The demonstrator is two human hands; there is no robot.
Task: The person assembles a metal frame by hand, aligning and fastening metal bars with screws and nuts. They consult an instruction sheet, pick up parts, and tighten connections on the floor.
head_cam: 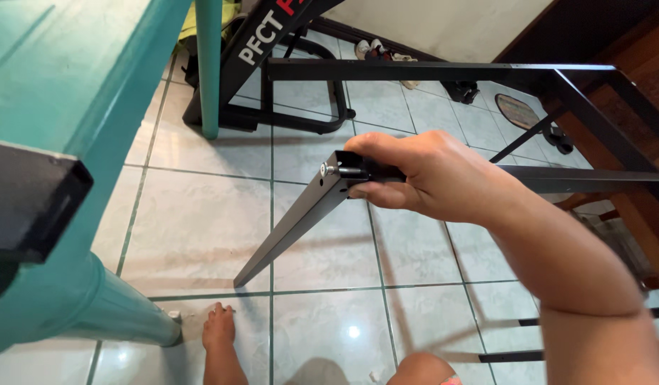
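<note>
Black metal frame (443, 71): angular tube frame standing over the tiled floor (201, 228), its long top rail running from the centre toward the right edge of the view; the right-hand members are cut off by that edge and partly merge with dark wooden furniture behind. Tapered leg (287, 228): black, slanting from the frame's near corner down to the floor, foot resting on a tile near a grout line. Bolt (328, 170): silver head showing at the leg's upper end; its shank is hidden. Right hand (422, 175): closed around the joint where leg meets frame, fingers curled over the top, thumb beneath, covering the joint itself. Left hand: not in view. Teal table (80, 93): fills the left side, top cut off by the upper left corner, one round leg reaching the floor. Black bar (30, 199): blurred, close to the camera at the left edge, kind unclear. Bare foot (219, 328): on the tiles at the bottom edge.
</note>
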